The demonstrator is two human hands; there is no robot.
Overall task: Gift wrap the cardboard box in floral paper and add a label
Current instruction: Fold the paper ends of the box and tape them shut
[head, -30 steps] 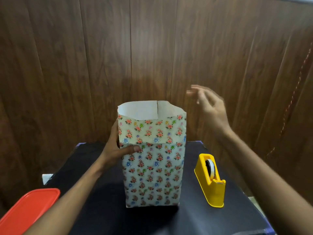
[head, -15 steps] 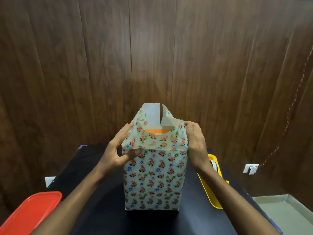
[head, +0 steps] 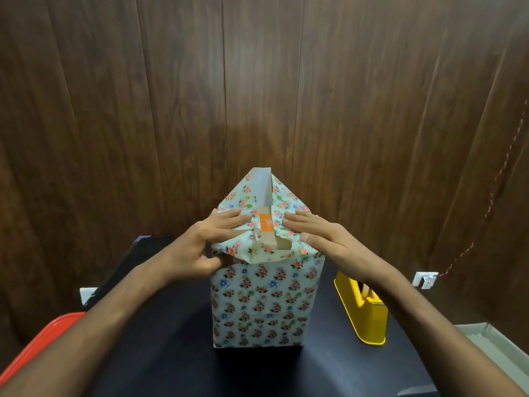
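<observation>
The cardboard box stands upright on the black table (head: 177, 353), wrapped round its sides in floral paper (head: 263, 305). At its top the side flaps are folded inward and flat, and a strip of bare box with an orange patch (head: 266, 224) shows between them. The far flap stands up as a triangle (head: 259, 190). My left hand (head: 206, 239) presses the left flap down with straight fingers, thumb at the box's left edge. My right hand (head: 317, 233) lies flat on the right flap.
A yellow tape dispenser (head: 360, 310) stands on the table right of the box, partly behind my right forearm. A red lid (head: 37, 348) lies at the front left. A dark wooden wall rises close behind the table.
Both hands have pushed the paper's side flaps down flat onto the box top. A second ago the paper stood open as a tube and my right hand was in the air.
</observation>
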